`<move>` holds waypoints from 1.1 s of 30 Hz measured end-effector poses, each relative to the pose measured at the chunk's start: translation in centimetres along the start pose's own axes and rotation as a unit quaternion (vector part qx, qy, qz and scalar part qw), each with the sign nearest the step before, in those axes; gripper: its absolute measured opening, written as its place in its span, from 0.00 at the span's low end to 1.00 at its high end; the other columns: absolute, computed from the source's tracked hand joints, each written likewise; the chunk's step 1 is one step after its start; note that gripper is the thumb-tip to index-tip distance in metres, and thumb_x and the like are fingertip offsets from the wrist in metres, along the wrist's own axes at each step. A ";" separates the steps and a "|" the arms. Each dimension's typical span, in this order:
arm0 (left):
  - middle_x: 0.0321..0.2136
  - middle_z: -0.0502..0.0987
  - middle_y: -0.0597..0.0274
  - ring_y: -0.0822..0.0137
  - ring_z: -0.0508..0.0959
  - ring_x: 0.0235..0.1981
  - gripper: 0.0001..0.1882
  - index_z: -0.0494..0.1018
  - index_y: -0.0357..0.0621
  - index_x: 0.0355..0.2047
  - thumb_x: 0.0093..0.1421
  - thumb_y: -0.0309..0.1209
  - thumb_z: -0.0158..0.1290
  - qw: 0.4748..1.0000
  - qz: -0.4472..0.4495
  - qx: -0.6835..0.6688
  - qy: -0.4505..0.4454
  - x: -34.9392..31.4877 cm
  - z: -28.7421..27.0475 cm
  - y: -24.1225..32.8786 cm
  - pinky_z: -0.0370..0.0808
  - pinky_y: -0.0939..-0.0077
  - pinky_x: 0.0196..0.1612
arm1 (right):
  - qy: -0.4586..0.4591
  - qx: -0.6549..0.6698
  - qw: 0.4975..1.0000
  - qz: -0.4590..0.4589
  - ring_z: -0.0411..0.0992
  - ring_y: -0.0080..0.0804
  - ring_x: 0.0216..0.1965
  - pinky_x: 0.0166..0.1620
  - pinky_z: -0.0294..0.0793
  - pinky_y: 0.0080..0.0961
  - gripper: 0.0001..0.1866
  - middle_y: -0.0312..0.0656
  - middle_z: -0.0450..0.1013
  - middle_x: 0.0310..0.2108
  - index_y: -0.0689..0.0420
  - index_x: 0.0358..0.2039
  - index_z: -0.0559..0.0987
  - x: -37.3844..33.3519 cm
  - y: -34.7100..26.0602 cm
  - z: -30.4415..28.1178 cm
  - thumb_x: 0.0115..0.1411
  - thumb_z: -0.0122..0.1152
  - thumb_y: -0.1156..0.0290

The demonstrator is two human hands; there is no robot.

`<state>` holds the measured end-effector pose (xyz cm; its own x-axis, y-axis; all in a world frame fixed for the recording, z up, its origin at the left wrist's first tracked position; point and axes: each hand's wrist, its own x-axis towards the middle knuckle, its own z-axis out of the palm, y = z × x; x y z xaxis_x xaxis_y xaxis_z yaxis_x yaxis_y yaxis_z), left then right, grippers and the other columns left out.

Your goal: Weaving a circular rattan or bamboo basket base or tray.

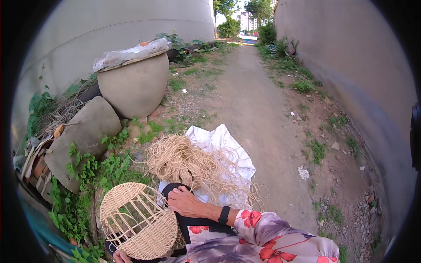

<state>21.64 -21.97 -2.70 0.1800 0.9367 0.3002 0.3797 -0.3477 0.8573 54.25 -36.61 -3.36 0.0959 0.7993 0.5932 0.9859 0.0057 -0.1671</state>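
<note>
A round woven panel [154,239] of straw-coloured cord lies tilted over my lap. Its two ends are closely woven, while bare ribs cross the gap between them. At the panel's lower left rim, my left hand [121,257] grips the edge; most of it is cut off by the frame. My right hand [187,202] is closed over my dark-clad knee, just beyond the panel's right edge. A thin strand of cord curves from the panel toward its fingers, whose tips are partly hidden. Ahead of my knees, a large loose heap of cord [175,160] spreads over a white cloth [239,162].
A big clay-coloured vat [133,85] covered with plastic sheeting [131,53] stands at the left. In front of it leans a curved grey slab [83,140] among green weeds [116,171]. A dirt path [252,87] runs ahead between two walls, with rubble along the right one.
</note>
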 end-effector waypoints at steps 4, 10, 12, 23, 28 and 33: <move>0.19 0.60 0.73 0.80 0.58 0.20 0.12 0.64 0.44 0.27 0.67 0.33 0.48 0.992 -0.018 -0.122 0.025 1.0 -1.5 -4.4 0.55 0.81 0.23 | -0.006 -0.084 0.996 0.018 0.66 0.35 0.40 0.45 0.62 0.37 0.05 0.39 0.66 0.31 0.51 0.26 0.74 -4.3 5.0 -0.5 0.57 0.55 0.67; 0.23 0.69 0.70 0.76 0.67 0.25 0.09 0.74 0.38 0.36 0.63 0.31 0.55 0.997 0.009 -0.069 0.040 1.1 0.6 -0.7 0.67 0.78 0.30 | -0.146 -0.414 0.798 0.413 0.71 0.46 0.45 0.47 0.67 0.51 0.12 0.48 0.74 0.40 0.57 0.38 0.81 -26.0 20.1 -9.1 0.53 0.62 0.68; 0.28 0.72 0.62 0.71 0.70 0.26 0.05 0.74 0.39 0.36 0.60 0.24 0.55 0.991 0.099 0.026 0.086 0.3 0.5 2.6 0.69 0.75 0.32 | -0.116 -0.252 0.842 0.463 0.72 0.44 0.44 0.46 0.71 0.43 0.13 0.49 0.74 0.39 0.59 0.40 0.78 -21.5 18.6 -9.9 0.53 0.62 0.70; 0.29 0.73 0.59 0.57 0.72 0.34 0.09 0.76 0.45 0.33 0.51 0.23 0.60 0.875 0.436 0.107 -0.178 2.0 8.2 10.6 0.67 0.64 0.37 | -0.037 0.127 0.991 0.017 0.68 0.42 0.39 0.42 0.65 0.36 0.11 0.41 0.68 0.32 0.55 0.39 0.78 2.3 -3.3 -2.4 0.53 0.57 0.78; 0.27 0.72 0.62 0.59 0.69 0.32 0.08 0.77 0.48 0.34 0.52 0.27 0.59 0.848 0.446 0.180 -0.223 1.9 10.1 9.4 0.62 0.63 0.37 | 0.044 0.153 0.983 0.095 0.66 0.41 0.40 0.43 0.62 0.37 0.12 0.41 0.67 0.34 0.54 0.39 0.77 0.8 -1.4 -3.2 0.52 0.61 0.72; 0.27 0.71 0.63 0.59 0.70 0.32 0.06 0.78 0.48 0.32 0.52 0.27 0.59 0.853 0.435 0.177 -0.229 2.0 10.5 10.0 0.62 0.63 0.36 | -0.070 0.058 0.991 0.100 0.68 0.43 0.40 0.44 0.65 0.37 0.08 0.42 0.70 0.34 0.56 0.35 0.76 -1.1 0.2 -3.3 0.56 0.62 0.70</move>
<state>35.32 -23.98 2.04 0.8381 0.2321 0.4937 0.1577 -0.9694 0.1882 54.76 -39.45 -1.46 0.2591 0.8673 0.4249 0.9260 -0.0980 -0.3647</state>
